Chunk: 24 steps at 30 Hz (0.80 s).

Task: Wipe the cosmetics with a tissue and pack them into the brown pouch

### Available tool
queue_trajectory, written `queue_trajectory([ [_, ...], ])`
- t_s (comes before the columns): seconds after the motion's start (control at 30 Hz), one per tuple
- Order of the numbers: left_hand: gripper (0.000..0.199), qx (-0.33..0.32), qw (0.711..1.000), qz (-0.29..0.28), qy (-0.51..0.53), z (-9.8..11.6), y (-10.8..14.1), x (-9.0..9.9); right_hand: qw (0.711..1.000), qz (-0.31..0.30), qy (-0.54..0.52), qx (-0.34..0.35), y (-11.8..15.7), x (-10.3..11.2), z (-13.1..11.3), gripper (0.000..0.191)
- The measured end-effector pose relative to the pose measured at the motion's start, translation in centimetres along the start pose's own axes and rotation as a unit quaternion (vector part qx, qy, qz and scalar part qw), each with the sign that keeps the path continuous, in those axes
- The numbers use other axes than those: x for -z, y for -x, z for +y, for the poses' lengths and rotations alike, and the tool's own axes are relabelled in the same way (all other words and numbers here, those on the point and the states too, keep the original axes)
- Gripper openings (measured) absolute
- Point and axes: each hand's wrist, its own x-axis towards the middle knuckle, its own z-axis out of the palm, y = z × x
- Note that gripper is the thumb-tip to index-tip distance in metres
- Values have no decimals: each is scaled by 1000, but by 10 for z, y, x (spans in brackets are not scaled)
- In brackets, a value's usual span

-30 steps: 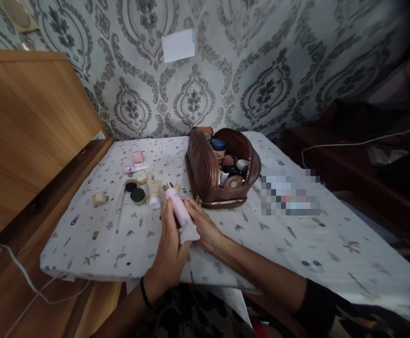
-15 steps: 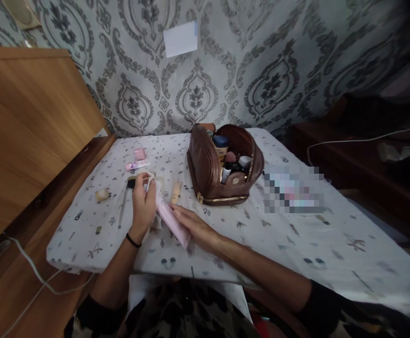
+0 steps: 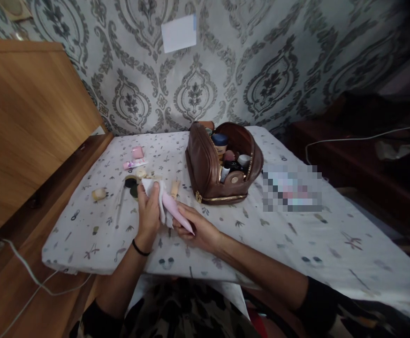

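Observation:
A pale pink squeeze tube (image 3: 172, 208) slants between my hands over the near part of the table. My left hand (image 3: 148, 206) is closed on a white cloth (image 3: 151, 184), which wraps the tube's upper end and hangs down beside it. My right hand (image 3: 196, 227) grips the flat lower end of the tube, fingers beneath and thumb along the side. Just beyond my hands lies a beige tube (image 3: 175, 188). Dark round lids (image 3: 131, 182) and a small cream-coloured item (image 3: 141, 173) rest close to my left fingers. What the cloth covers is hidden.
A brown cosmetic bag (image 3: 208, 173) stands unzipped with jars and bottles inside. Left of it are a pink jar (image 3: 138, 152), a small pink-and-white tube (image 3: 135, 163) and a small yellowish container (image 3: 100, 194). A blurred-out flat item (image 3: 292, 188) lies right. A wooden cabinet (image 3: 32, 98) borders the left.
The pink tube has turned, and its lower end has risen slightly. My right hand has gone from lying along the tube to gripping its end. More of the white cloth shows.

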Motion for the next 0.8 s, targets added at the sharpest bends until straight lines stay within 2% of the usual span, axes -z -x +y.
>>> queue_trajectory([
  [0.1,39,-9,1000,15,-7,1,3,-3,1000,5,-5,-2,0,-1,-3,56],
  [0.27,28,-66,998,-16,13,3,5,-5,999,37,6,13,-1,-1,-1,49],
  [0.5,35,-172,982,-46,-63,9,22,-6,998,52,-40,16,-8,3,4,41],
  [0.57,39,-193,974,-86,-81,10,30,-6,996,65,-54,4,-10,4,6,39],
  [0.67,45,-210,954,-178,-119,10,42,-5,992,92,-84,2,-13,5,7,37],
  [0.8,47,-276,903,-275,-180,10,57,1,993,80,-89,27,-12,8,4,34],
])
